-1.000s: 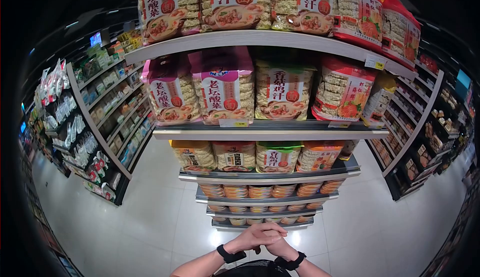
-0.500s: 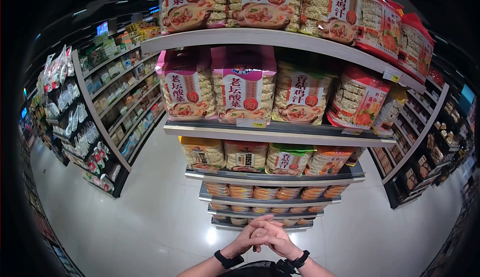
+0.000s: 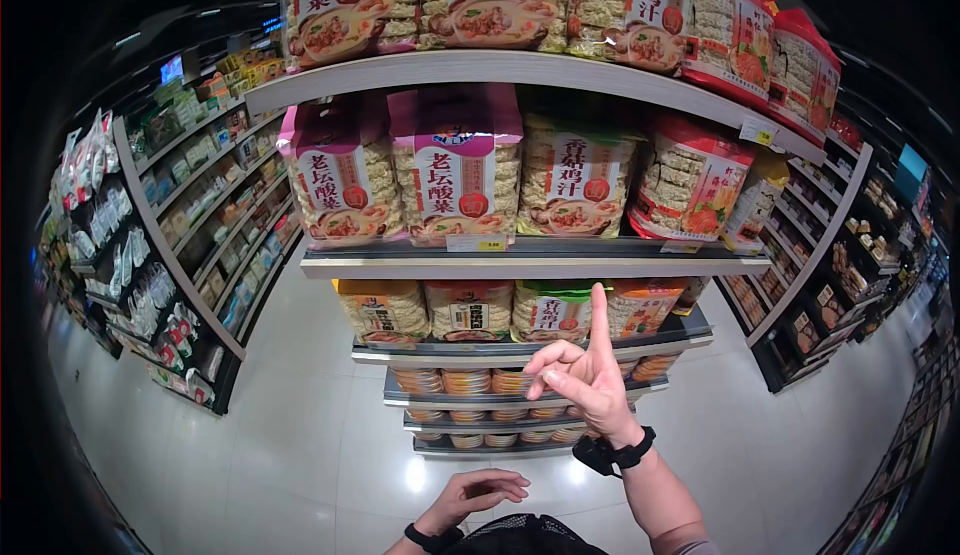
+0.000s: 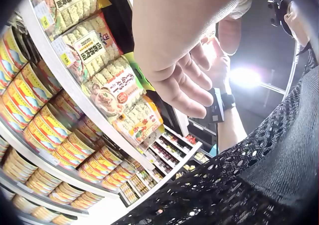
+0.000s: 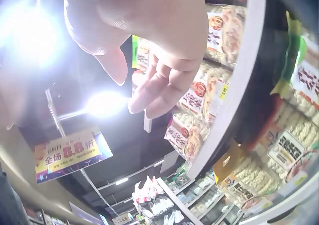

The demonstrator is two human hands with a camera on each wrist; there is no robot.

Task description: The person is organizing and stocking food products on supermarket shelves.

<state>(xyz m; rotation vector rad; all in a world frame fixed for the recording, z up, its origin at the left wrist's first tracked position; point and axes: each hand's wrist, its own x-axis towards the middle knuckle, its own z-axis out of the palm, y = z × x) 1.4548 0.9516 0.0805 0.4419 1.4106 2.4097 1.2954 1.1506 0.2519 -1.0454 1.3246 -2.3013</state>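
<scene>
My right hand [image 3: 592, 385] is raised in front of the lower shelves, its index finger straight up and the other fingers partly bent, holding nothing. Its fingertip overlaps the view between a green-topped noodle pack [image 3: 552, 317] and an orange-topped one [image 3: 648, 311]; contact cannot be told. Below and to the left, my left hand [image 3: 478, 493] hovers empty, fingers loosely extended. The left wrist view has the left hand [image 4: 184, 60] with relaxed fingers, and the right wrist view has bent fingers of the right hand [image 5: 159, 51].
Pink-topped noodle packs [image 3: 455, 170] and a red pack [image 3: 690, 180] stand on the shelf [image 3: 540, 263] above. Round stacked goods [image 3: 466, 382] fill lower shelves. Stocked racks flank the display across pale floor [image 3: 300, 405]. A sale sign [image 5: 72, 154] hangs overhead.
The hands, clasped together before, have come apart. My right hand has risen with its index finger extended, while the left remains low. The head view has shifted slightly.
</scene>
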